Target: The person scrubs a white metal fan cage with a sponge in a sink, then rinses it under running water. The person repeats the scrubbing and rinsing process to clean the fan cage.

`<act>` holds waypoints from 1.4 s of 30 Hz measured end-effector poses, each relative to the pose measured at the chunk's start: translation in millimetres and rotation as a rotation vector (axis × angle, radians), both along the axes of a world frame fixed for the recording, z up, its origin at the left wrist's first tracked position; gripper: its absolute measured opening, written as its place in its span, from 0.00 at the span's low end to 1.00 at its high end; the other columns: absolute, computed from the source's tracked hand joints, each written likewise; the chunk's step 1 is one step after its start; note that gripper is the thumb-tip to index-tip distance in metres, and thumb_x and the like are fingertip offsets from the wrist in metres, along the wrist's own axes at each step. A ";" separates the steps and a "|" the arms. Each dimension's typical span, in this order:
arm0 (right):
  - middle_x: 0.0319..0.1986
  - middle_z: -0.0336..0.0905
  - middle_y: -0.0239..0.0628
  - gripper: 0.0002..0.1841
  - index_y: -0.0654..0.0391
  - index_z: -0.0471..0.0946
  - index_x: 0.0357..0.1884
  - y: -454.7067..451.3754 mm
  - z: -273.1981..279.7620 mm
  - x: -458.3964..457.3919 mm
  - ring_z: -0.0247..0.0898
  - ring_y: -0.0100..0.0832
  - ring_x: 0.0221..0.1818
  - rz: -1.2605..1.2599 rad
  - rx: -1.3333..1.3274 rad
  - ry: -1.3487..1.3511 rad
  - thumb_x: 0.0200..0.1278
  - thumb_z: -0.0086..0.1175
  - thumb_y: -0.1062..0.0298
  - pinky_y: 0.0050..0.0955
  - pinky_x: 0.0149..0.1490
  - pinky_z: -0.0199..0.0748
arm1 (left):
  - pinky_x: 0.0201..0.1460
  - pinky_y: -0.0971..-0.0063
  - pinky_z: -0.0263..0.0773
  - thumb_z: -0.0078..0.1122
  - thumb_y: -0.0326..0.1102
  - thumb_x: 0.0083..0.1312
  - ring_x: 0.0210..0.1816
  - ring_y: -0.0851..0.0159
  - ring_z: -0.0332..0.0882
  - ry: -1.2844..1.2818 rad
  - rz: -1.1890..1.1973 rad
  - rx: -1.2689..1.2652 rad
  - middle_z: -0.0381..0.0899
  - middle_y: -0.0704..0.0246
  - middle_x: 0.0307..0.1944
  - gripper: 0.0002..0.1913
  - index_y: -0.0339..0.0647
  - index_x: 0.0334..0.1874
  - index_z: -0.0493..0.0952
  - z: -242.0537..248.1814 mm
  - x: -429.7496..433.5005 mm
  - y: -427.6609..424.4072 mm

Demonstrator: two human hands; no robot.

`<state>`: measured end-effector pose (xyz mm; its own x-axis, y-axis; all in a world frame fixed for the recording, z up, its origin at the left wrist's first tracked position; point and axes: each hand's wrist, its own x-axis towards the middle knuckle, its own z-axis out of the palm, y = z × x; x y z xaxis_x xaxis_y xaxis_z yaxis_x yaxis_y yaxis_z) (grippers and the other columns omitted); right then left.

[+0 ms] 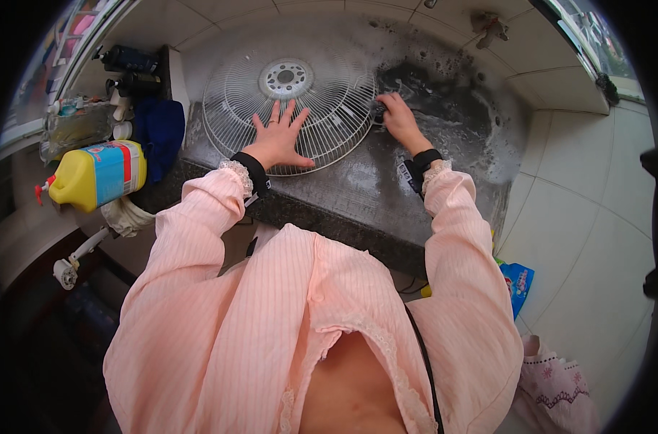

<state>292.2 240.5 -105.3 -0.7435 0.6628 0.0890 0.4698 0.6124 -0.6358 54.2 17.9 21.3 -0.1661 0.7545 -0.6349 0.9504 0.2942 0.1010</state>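
Observation:
A round white wire fan grille (329, 116) lies on a wet, dark stone slab with soap foam. Its hub plate (286, 77) is ringed with holes. My left hand (279, 135) rests flat on the near wires, fingers spread, a ring on one finger. At the grille's right rim, my right hand (400, 120) has its fingers curled around a small, dark and greyish item (379, 112). What that item is cannot be made out, as the fingers cover part of it.
Foamy water (443, 103) pools right of the grille. A yellow pump jug (104, 174), dark pump bottles (131, 58) and a blue cloth (158, 135) crowd the left. A tap (490, 30) juts from the tiled wall; a blue packet (519, 285) sits low on the right.

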 end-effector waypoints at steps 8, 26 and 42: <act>0.47 0.73 0.32 0.15 0.46 0.76 0.47 -66.2 67.1 -65.6 0.69 0.39 0.52 0.371 0.159 0.163 0.58 0.49 0.75 0.39 0.52 0.71 | 0.65 0.23 0.34 0.69 0.72 0.40 0.78 0.41 0.28 0.029 -0.015 -0.002 0.35 0.55 0.79 0.65 0.55 0.78 0.44 -0.4 0.7 0.3; 0.46 0.72 0.34 0.17 0.49 0.76 0.44 -45.2 41.6 35.1 0.67 0.41 0.53 0.448 0.296 -0.339 0.52 0.50 0.77 0.39 0.52 0.68 | 0.64 0.20 0.34 0.73 0.63 0.44 0.78 0.44 0.32 -0.039 0.005 0.005 0.36 0.63 0.80 0.60 0.62 0.78 0.44 8.8 1.6 -9.3; 0.45 0.75 0.41 0.18 0.53 0.77 0.47 -66.5 25.1 -86.4 0.73 0.47 0.48 -0.024 0.030 0.466 0.53 0.50 0.78 0.40 0.50 0.73 | 0.63 0.20 0.36 0.60 0.79 0.44 0.78 0.40 0.29 0.022 -0.051 -0.002 0.33 0.55 0.79 0.62 0.64 0.78 0.42 14.9 -14.1 -8.1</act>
<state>205.8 174.0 -80.1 -0.6044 0.6715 0.4287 0.1529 0.6259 -0.7648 40.1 9.9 36.2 -0.1414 0.7609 -0.6333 0.9660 0.2459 0.0797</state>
